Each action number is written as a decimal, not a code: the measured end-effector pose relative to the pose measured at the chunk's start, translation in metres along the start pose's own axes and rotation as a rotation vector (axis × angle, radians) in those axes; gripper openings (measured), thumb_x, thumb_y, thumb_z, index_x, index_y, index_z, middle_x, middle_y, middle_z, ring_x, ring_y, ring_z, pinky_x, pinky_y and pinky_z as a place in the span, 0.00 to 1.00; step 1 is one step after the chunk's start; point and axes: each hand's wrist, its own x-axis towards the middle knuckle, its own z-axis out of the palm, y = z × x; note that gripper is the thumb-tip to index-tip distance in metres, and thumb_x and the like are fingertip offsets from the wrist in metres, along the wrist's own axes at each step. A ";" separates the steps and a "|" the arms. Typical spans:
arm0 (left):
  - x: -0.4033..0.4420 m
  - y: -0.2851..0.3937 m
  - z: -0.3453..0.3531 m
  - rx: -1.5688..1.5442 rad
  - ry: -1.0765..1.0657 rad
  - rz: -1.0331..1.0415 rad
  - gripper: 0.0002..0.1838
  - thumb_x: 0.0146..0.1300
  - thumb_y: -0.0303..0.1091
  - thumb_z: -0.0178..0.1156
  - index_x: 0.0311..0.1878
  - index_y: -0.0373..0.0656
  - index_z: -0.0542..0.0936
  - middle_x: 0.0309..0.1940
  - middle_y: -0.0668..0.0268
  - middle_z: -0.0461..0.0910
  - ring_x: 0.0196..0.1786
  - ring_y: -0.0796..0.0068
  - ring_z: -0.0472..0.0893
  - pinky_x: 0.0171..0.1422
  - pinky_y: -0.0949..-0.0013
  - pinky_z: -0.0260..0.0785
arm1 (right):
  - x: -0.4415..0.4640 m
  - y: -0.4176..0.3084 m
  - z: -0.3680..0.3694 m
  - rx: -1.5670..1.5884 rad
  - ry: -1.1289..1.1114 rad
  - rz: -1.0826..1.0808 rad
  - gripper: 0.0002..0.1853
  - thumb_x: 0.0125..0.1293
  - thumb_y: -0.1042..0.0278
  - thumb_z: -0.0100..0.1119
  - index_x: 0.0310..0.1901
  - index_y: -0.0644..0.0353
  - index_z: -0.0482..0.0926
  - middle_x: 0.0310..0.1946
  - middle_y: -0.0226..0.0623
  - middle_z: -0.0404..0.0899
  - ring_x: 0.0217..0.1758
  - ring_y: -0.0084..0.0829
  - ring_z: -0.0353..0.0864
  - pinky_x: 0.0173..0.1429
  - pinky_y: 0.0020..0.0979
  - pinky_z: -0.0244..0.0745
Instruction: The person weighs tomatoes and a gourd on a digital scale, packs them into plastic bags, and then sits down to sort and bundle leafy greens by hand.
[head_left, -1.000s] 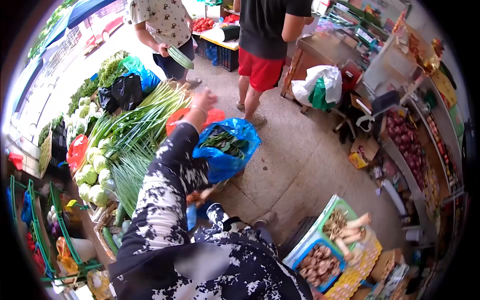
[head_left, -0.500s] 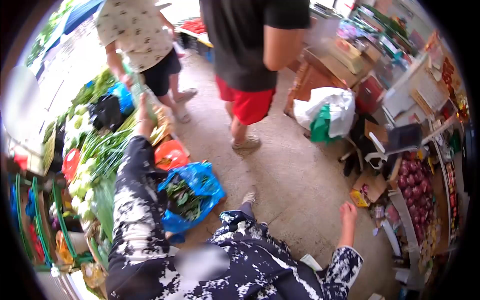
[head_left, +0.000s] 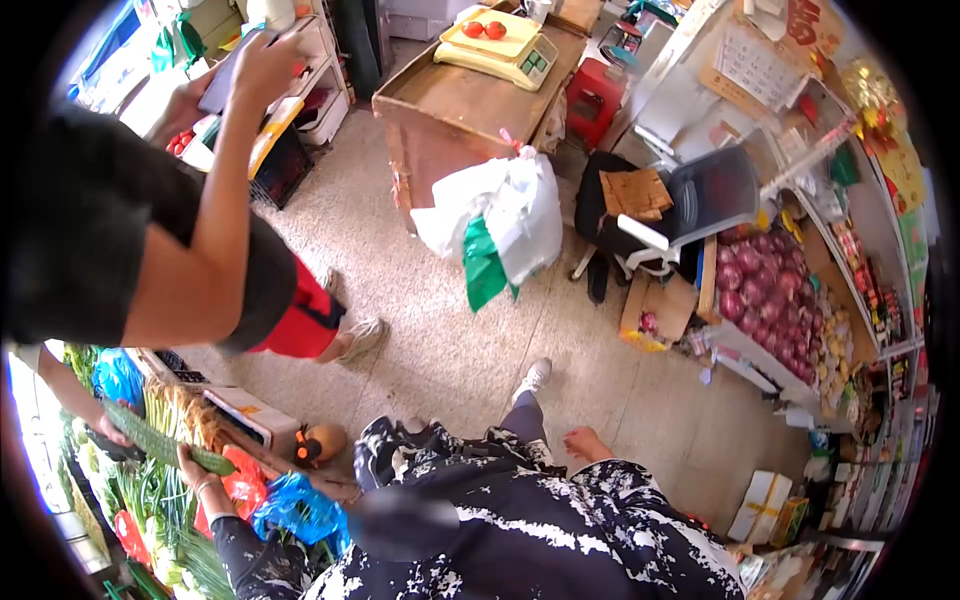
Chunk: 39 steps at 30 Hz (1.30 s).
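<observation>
My left hand (head_left: 192,468) reaches out at the lower left, fingers closed round the near end of a long, bumpy green cucumber (head_left: 155,440). Another person's hand (head_left: 115,430) holds the far end of the same cucumber. Beneath it lie bunches of spring onions (head_left: 155,500), a red plastic bag (head_left: 243,480) and a blue plastic bag (head_left: 300,505). Out to my right side, my right hand (head_left: 588,445) hangs above the floor with relaxed, slightly curled fingers and nothing visible in it.
A person (head_left: 180,240) in black top and red shorts stands ahead left, holding a phone (head_left: 232,75). A wooden counter (head_left: 450,100) carries a scale (head_left: 500,50) with tomatoes; a white bag (head_left: 510,205) hangs from it. An office chair (head_left: 690,200) and red onions (head_left: 765,300) are right.
My view has swung right, bringing the counter and scale into sight. The person in red shorts now appears further left. My left arm remains stretched towards the other person's hand.
</observation>
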 end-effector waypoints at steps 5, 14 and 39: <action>-0.113 -0.051 0.074 0.060 0.417 0.125 0.18 0.39 0.38 0.67 0.30 0.35 0.75 0.27 0.65 0.75 0.26 0.73 0.73 0.32 0.69 0.69 | 0.100 -0.102 -0.145 -0.185 0.086 -0.198 0.14 0.52 0.60 0.46 0.24 0.60 0.78 0.17 0.41 0.75 0.21 0.35 0.76 0.24 0.35 0.70; -0.338 -0.140 0.190 0.453 0.988 -0.214 0.30 0.37 0.49 0.66 0.35 0.29 0.77 0.32 0.60 0.77 0.29 0.67 0.75 0.36 0.63 0.69 | 0.209 -0.443 -0.343 0.092 0.126 -0.833 0.09 0.59 0.66 0.52 0.37 0.60 0.75 0.22 0.27 0.74 0.22 0.18 0.71 0.22 0.23 0.64; -0.442 -0.329 0.533 -0.483 1.191 -0.605 0.21 0.37 0.42 0.58 0.39 0.49 0.72 0.38 0.64 0.75 0.39 0.63 0.75 0.41 0.64 0.70 | 0.360 -0.865 -0.599 0.268 0.440 -1.253 0.28 0.51 0.62 0.62 0.53 0.65 0.66 0.44 0.43 0.72 0.46 0.30 0.72 0.51 0.31 0.67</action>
